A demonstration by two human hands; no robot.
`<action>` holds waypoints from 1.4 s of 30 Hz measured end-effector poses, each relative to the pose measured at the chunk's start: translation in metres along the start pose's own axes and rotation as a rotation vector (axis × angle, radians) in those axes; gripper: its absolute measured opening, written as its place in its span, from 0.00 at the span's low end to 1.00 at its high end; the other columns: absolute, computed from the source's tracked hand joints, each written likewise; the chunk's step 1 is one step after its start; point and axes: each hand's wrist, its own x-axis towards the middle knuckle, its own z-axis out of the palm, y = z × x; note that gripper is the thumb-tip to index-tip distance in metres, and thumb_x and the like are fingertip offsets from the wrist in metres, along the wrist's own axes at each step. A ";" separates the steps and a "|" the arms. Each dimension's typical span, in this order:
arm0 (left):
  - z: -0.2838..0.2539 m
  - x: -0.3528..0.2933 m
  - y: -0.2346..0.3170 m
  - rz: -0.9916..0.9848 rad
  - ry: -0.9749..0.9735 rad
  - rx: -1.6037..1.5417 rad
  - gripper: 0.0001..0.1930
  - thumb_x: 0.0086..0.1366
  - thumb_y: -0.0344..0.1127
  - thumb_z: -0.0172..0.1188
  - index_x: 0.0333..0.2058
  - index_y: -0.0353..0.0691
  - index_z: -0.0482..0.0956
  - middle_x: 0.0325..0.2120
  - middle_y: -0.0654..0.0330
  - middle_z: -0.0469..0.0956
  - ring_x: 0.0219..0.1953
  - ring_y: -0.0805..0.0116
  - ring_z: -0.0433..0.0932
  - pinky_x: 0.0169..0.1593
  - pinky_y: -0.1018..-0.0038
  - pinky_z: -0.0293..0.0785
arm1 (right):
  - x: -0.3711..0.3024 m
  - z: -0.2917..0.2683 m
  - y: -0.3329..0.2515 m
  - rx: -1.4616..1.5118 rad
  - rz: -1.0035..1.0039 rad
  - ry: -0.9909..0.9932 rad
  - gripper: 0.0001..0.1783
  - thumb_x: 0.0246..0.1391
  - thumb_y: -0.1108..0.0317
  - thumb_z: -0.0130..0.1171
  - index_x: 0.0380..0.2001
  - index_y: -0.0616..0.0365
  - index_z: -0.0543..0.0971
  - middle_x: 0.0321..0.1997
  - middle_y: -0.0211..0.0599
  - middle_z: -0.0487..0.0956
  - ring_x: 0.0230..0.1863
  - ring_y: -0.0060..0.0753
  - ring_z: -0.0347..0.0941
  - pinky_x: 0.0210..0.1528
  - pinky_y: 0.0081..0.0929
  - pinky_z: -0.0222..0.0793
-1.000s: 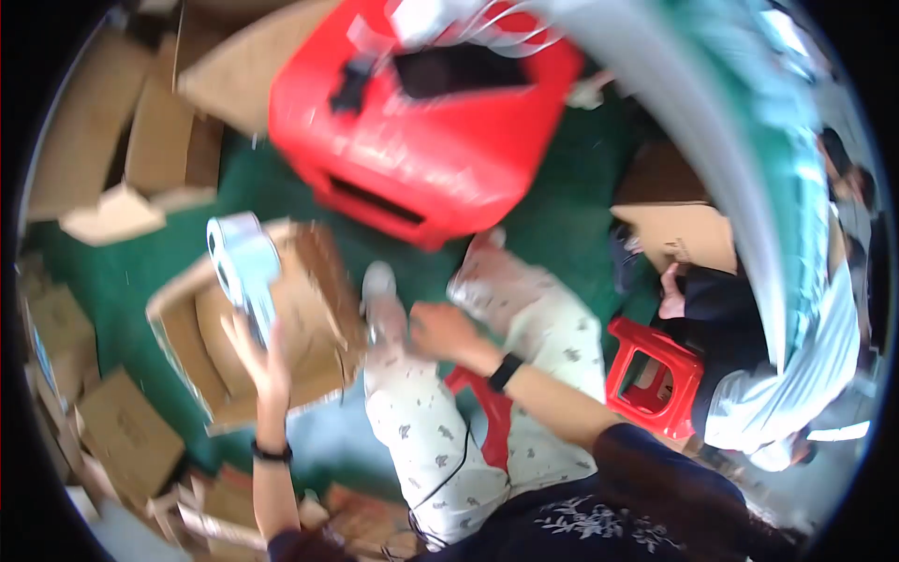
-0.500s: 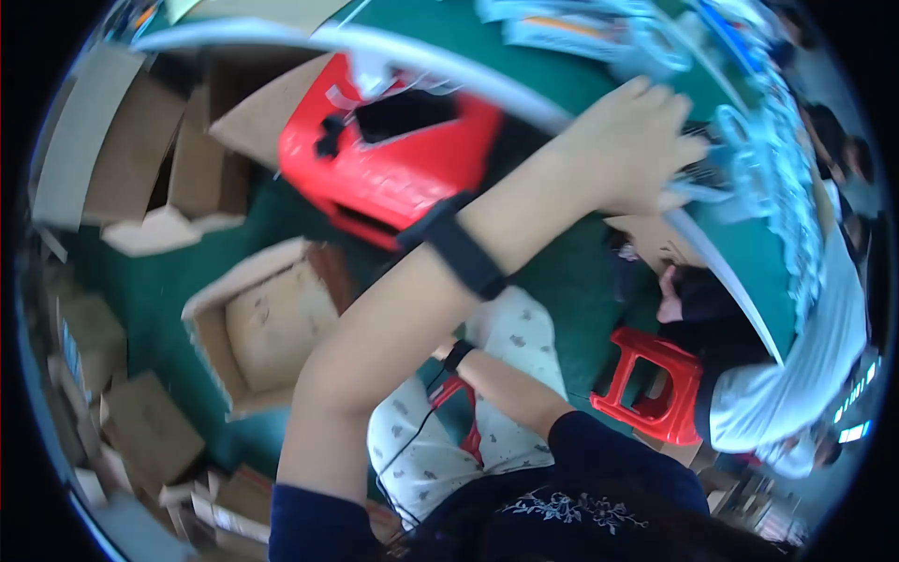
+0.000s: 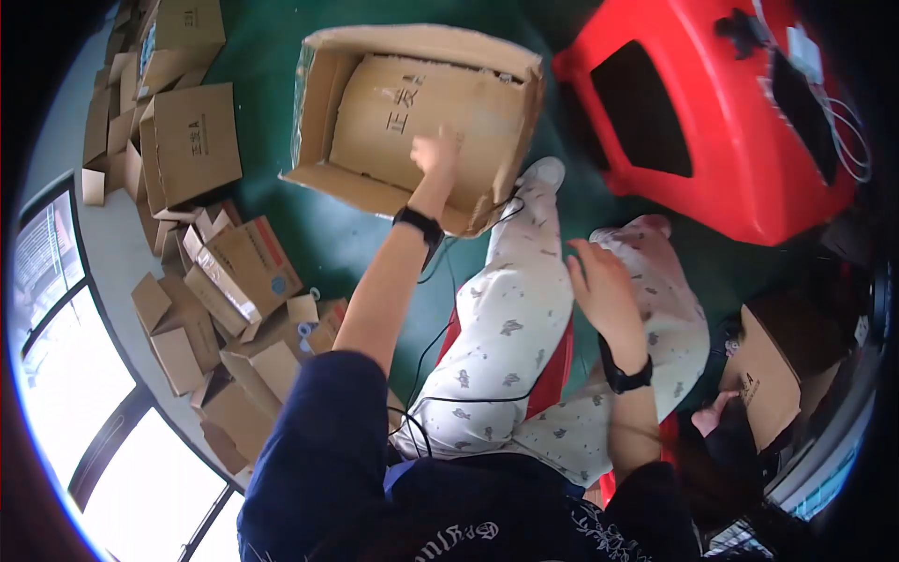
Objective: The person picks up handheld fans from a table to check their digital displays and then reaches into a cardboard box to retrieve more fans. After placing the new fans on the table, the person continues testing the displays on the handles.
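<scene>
At left, at least 3 bright window panes [image 3: 75, 365] in dark frames stand beside a pile of cardboard boxes [image 3: 197, 140], at least 5, with square edges and several loose flaps. Smooth green floor [image 3: 272, 225] shows between the pile and 1 open carton [image 3: 421, 39], far and just left of centre, its corrugated rim worn and ragged. The left hand [image 3: 436, 155] reaches inside over the flat base; its fingers are blurred and partly curled, and I cannot tell how wide they open or whether they hold anything. A narrow floor gap parts the carton's right edge from 1 large red plastic stool [image 3: 712, 103], far right, bearing 1 dark phone [image 3: 803, 117] and 1 thin white cable [image 3: 847, 140]. Nearer, the right hand [image 3: 607, 290] hangs by 1 patterned trouser leg [image 3: 655, 309], fingers loosely spread, gripping nothing. Near right, 1 bare foot [image 3: 716, 414] is beside 1 brown box [image 3: 770, 379]
</scene>
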 end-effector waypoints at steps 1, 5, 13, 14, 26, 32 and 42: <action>0.015 0.039 -0.058 -0.138 -0.220 -0.014 0.29 0.58 0.51 0.55 0.49 0.31 0.69 0.50 0.45 0.70 0.52 0.51 0.71 0.52 0.64 0.70 | 0.001 0.001 -0.004 0.024 -0.007 -0.030 0.14 0.55 0.69 0.49 0.44 0.62 0.71 0.40 0.51 0.74 0.46 0.53 0.69 0.48 0.39 0.64; 0.095 0.060 -0.117 -0.559 -0.034 -0.296 0.29 0.56 0.50 0.59 0.48 0.31 0.70 0.50 0.46 0.71 0.51 0.53 0.72 0.49 0.63 0.72 | -0.006 -0.013 -0.005 0.056 0.005 -0.038 0.14 0.55 0.70 0.49 0.45 0.61 0.71 0.40 0.50 0.75 0.45 0.52 0.69 0.47 0.38 0.64; 0.047 0.032 -0.108 -0.651 -0.321 -0.951 0.30 0.54 0.41 0.66 0.53 0.36 0.66 0.46 0.55 0.74 0.41 0.61 0.77 0.37 0.67 0.77 | -0.001 -0.010 -0.002 0.079 0.056 -0.106 0.13 0.57 0.70 0.48 0.44 0.62 0.72 0.42 0.51 0.75 0.46 0.51 0.69 0.47 0.36 0.64; 0.022 0.030 -0.098 -0.486 -0.314 -0.974 0.28 0.54 0.39 0.66 0.51 0.37 0.68 0.44 0.56 0.75 0.39 0.62 0.77 0.34 0.67 0.77 | 0.000 -0.007 -0.003 0.087 0.036 -0.087 0.13 0.57 0.70 0.48 0.44 0.62 0.72 0.41 0.51 0.75 0.46 0.52 0.70 0.47 0.36 0.64; -0.477 0.074 -0.130 -0.050 -0.492 -1.090 0.20 0.60 0.36 0.58 0.49 0.33 0.71 0.43 0.53 0.77 0.43 0.64 0.77 0.47 0.74 0.74 | -0.018 0.015 0.065 -0.046 0.055 -0.130 0.15 0.58 0.64 0.46 0.45 0.62 0.70 0.37 0.48 0.77 0.40 0.45 0.74 0.43 0.31 0.67; -0.706 0.048 -0.544 -0.003 0.337 -1.446 0.26 0.65 0.43 0.46 0.54 0.26 0.61 0.50 0.46 0.68 0.53 0.56 0.68 0.56 0.60 0.66 | -0.041 -0.027 0.057 0.522 -0.022 -0.007 0.18 0.62 0.58 0.43 0.49 0.54 0.72 0.39 0.33 0.77 0.36 0.22 0.72 0.40 0.20 0.66; -0.561 -0.054 -0.473 -0.156 -0.431 -1.644 0.25 0.66 0.51 0.47 0.55 0.41 0.63 0.55 0.49 0.66 0.57 0.45 0.65 0.56 0.44 0.61 | -0.112 -0.099 0.025 0.594 -0.138 0.111 0.21 0.63 0.54 0.41 0.52 0.54 0.70 0.41 0.34 0.76 0.38 0.24 0.71 0.41 0.19 0.64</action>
